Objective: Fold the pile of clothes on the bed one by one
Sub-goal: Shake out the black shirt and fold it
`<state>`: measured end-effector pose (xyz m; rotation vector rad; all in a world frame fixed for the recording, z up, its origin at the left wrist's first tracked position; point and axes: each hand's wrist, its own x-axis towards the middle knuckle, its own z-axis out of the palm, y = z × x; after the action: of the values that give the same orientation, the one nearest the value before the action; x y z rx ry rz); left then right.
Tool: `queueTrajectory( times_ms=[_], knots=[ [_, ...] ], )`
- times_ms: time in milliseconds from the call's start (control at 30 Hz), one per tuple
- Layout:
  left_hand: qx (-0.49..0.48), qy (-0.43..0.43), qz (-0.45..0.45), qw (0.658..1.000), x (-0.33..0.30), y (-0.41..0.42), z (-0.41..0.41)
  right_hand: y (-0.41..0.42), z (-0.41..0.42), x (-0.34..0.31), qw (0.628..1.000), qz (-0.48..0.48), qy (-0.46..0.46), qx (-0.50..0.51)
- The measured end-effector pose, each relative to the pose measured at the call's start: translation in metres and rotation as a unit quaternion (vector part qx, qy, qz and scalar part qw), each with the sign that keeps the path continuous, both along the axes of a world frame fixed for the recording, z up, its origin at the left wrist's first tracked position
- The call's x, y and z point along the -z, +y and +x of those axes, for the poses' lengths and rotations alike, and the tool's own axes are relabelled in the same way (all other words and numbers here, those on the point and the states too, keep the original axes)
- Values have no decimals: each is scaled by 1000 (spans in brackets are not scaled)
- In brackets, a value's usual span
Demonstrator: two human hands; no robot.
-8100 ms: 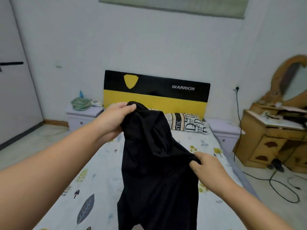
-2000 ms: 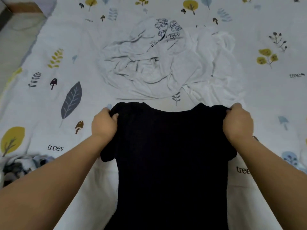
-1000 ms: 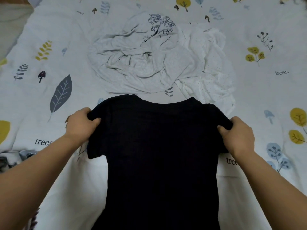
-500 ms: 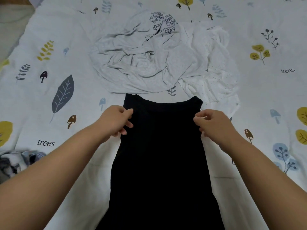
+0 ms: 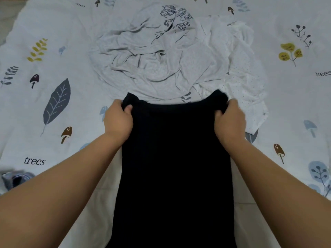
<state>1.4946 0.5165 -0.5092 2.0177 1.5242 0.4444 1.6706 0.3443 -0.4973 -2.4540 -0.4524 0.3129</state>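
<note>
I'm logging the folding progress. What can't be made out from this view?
- Black shirt: its hem, cut off by the bottom edge.
- Left hand and right hand: fingertips tucked under the shirt's corners.
- White dotted garment: partly under the grey garment.

T-shirt (image 5: pixel 175 158) lies flat on bed (image 5: pixel 53 122), running to its near edge. Left hand (image 5: pixel 117 119) at the shirt's far-left corner, right hand (image 5: pixel 230 120) at far-right. Crumpled clothes pile (image 5: pixel 161 59) just behind.
</note>
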Motion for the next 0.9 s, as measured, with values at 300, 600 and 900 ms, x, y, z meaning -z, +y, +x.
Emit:
queueTrajectory(
  times_ms=[300,600,900],
  knots=[
    [35,17,141,989,3,-17,8,21,-9,5,988,-87,-116,-56],
    [326,298,67,895,43,-37,-9,-2,-44,46,914,-278,-88,-281],
    [238,155,19,958,-6,-112,-87,-81,-85,-11,961,-138,-22,-240]
  ],
)
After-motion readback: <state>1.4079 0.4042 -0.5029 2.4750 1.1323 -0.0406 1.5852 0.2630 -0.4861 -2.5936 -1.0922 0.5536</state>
